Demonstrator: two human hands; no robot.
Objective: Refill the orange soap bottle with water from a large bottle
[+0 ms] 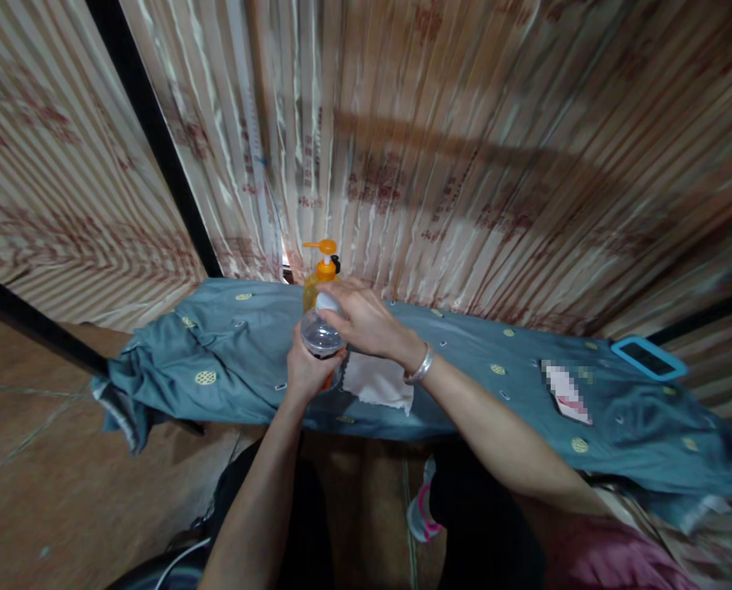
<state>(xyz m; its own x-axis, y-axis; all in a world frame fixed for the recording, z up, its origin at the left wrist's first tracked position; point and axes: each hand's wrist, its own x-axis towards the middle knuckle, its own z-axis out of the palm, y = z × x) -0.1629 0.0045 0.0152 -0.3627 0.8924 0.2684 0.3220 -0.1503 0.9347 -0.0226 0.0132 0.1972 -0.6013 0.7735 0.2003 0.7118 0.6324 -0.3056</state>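
A clear plastic bottle [320, 332] stands in front of me over the cloth-covered bench, and my left hand [307, 370] is wrapped round its body. My right hand [366, 315], with a silver bangle at the wrist, is closed on the bottle's white cap [329, 305]. Part of the cap is covered by its fingers. Just behind is a yellow bottle with an orange pump top [325, 266], its lower part hidden by the clear bottle and my hands. A white cloth [378, 383] lies flat beneath my right wrist.
Blue-green fabric with yellow prints [236, 344] covers the narrow bench. To the right lie a phone [567, 393], partly blurred out, and a blue-framed object with a dark panel [648, 359]. A striped curtain [402, 164] hangs behind, and a black pole [156, 139] slants at the left.
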